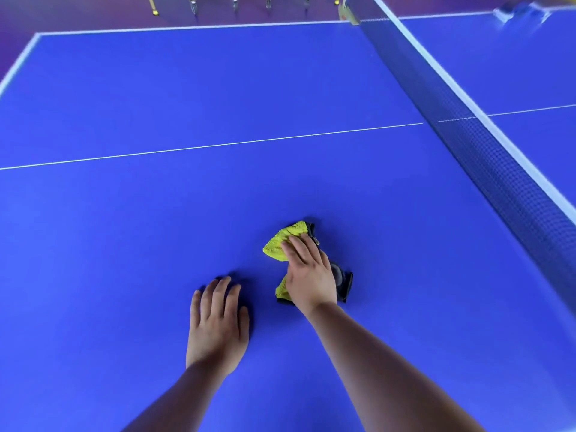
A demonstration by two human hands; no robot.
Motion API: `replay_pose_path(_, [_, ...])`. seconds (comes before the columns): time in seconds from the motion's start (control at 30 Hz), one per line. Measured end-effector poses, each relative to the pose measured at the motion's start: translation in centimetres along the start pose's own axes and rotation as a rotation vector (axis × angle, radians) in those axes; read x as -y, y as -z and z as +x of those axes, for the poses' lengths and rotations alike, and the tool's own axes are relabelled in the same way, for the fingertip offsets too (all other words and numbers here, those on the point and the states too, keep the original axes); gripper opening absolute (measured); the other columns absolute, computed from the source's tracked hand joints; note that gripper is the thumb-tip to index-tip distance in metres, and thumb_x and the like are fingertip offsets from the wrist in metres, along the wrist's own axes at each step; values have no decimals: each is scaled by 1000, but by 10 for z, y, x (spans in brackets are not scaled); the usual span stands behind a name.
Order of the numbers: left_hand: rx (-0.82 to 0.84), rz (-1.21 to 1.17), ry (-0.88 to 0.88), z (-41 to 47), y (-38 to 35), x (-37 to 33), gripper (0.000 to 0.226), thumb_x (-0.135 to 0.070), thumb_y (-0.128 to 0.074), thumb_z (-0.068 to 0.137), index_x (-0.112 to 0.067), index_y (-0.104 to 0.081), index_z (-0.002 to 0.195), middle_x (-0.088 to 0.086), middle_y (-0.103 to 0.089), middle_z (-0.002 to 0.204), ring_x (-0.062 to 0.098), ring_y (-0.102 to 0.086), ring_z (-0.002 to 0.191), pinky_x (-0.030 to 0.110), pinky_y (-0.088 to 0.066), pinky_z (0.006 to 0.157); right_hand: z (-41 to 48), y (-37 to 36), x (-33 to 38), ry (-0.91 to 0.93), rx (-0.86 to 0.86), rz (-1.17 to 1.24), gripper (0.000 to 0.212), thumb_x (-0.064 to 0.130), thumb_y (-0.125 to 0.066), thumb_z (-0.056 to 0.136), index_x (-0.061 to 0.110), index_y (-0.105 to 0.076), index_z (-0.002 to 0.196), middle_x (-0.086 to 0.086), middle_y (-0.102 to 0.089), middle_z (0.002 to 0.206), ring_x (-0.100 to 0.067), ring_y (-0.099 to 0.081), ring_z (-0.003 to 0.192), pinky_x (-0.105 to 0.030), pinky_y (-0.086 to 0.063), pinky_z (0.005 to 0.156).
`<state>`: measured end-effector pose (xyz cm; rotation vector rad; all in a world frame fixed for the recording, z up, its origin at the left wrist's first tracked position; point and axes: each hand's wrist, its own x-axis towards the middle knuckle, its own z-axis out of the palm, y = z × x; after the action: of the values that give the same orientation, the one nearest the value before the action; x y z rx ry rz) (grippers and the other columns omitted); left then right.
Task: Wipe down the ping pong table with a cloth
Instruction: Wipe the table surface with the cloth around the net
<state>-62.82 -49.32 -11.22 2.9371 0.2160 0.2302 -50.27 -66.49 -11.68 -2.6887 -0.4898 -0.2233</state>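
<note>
I had the right hand point(310, 275) pressed flat, fingers straight, on the yellow-and-grey cloth point(279, 244), which lay bunched under it on the blue ping pong table point(156, 104). The left hand point(218, 325) rested spread on the surface just to its left, not touching it. The net point(486, 157) ran well to the right of both.

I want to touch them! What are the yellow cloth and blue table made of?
The yellow and grey cloth looks like fluffy microfibre: its surface is nubbly. The blue ping pong table top looks like hard painted board, smooth and matt; its core is hidden.
</note>
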Motion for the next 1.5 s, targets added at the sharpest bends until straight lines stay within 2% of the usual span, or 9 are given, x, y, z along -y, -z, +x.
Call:
replay_pose_path(0.2, [-79, 53, 67, 2, -2, -49, 49, -28, -33, 96, -6, -59, 132, 12, -52, 142, 39, -44, 134, 58, -24, 118, -3, 16, -46, 82, 31, 41, 53, 2, -58, 82, 18, -60, 133, 5, -53, 141, -25, -40, 141, -43, -44, 103])
replay_pose_path(0.5, [-34, -36, -11, 4, -42, -244, 48, -28, -34, 98, -8, -60, 132, 10, -51, 145, 37, -45, 137, 59, -25, 118, -13, 75, -194, 103, 11, -2, 54, 3, -62, 79, 18, -61, 132, 3, -55, 140, -26, -44, 138, -45, -48, 100])
replay_pose_path(0.67, [3, -35, -111, 9, -60, -317, 46, -27, -36, 99, -8, -61, 133, 9, -51, 146, 35, -44, 138, 60, -27, 117, -20, 104, -270, 59, -2, -44, 53, 12, -40, 85, 18, -61, 132, 3, -55, 141, -25, -45, 138, -45, -48, 100])
replay_pose_path(0.73, [24, -38, -135, 9, -65, -337, 46, -27, -37, 99, -8, -61, 133, 8, -51, 146, 35, -44, 138, 60, -28, 116, -24, 114, -294, 55, -23, -54, 52, 12, -40, 85, 18, -62, 132, 3, -55, 140, -25, -45, 137, -44, -48, 99])
replay_pose_path(0.9, [75, -40, -116, 7, -74, -360, 47, -29, -35, 99, -9, -60, 135, 8, -49, 148, 32, -42, 140, 55, -26, 118, -28, 136, -341, -6, -58, -49, 55, -2, -65, 79, 16, -63, 131, 1, -56, 140, -27, -47, 136, -46, -50, 97])
replay_pose_path(1.07, [74, -55, -110, 7, -75, -363, 47, -30, -35, 100, -9, -59, 134, 9, -48, 147, 31, -42, 139, 54, -25, 120, -32, 149, -367, -35, -51, -63, 59, -7, -67, 77, 14, -63, 132, -1, -56, 141, -30, -48, 136, -49, -49, 97])
replay_pose_path(1.5, [55, -45, -131, 5, -75, -360, 49, -31, -36, 99, -6, -60, 134, 11, -49, 147, 33, -43, 138, 54, -26, 119, -34, 150, -370, -51, -33, -88, 68, -17, -65, 69, 11, -63, 131, -5, -58, 137, -32, -50, 131, -50, -50, 91])
